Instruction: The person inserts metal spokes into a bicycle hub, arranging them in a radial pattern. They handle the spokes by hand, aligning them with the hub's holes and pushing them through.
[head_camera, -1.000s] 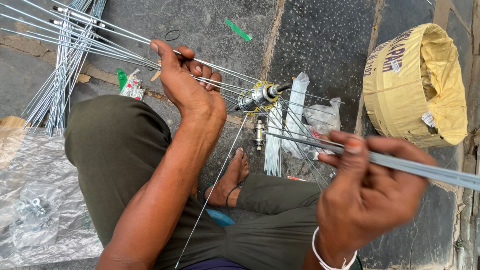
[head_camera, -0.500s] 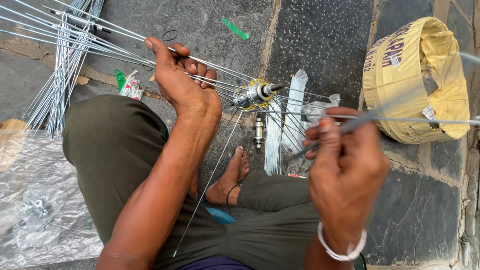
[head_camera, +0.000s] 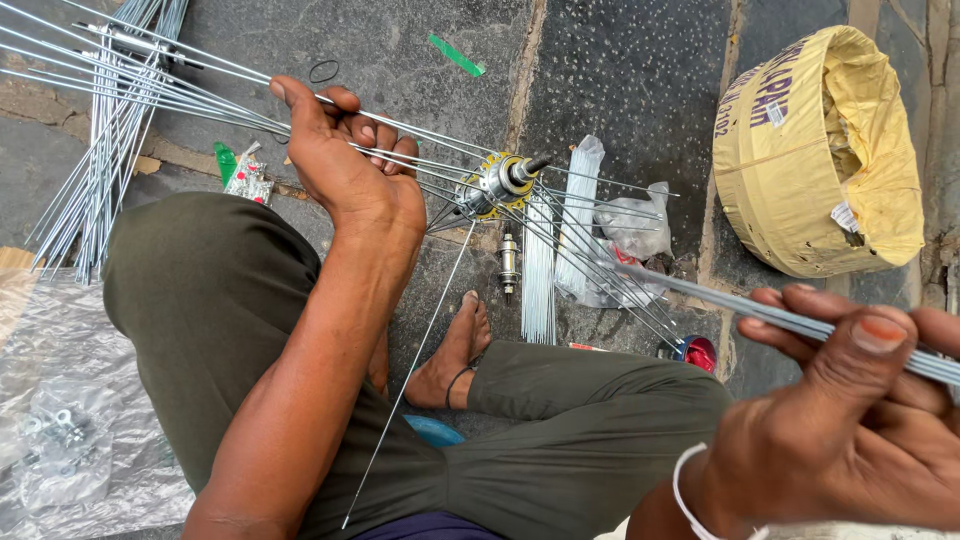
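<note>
Left hand (head_camera: 345, 165): fingers curled round several spokes (head_camera: 200, 65) that fan out up-left from the hub (head_camera: 497, 185); grip closed on them, thumb on the near side.

Right hand (head_camera: 850, 430): at lower right, thumb and fingers pinched shut on a bundle of loose spokes (head_camera: 760, 308) that runs from the hand up-left toward the hub. A white band sits on the wrist.

Hub: metal, with a yellow flange, above the stone floor (head_camera: 620, 70) at centre, between the two hands. Spokes radiate from it to both sides; one hangs down toward the lap.

Spare hub (head_camera: 508, 262): small, upright on the floor just below the first.

Loose spoke pile (head_camera: 100, 170): on the floor at far left, well apart from the hub.

Clear bags (head_camera: 610, 225): just right of the hub, some holding spokes.

Yellow wrapped roll (head_camera: 820, 150): upper right, on the floor.

Plastic sheet (head_camera: 60, 420): lower left, with small metal parts on it.

Bare foot (head_camera: 455, 350): below the hub, legs folded in dark green trousers.
</note>
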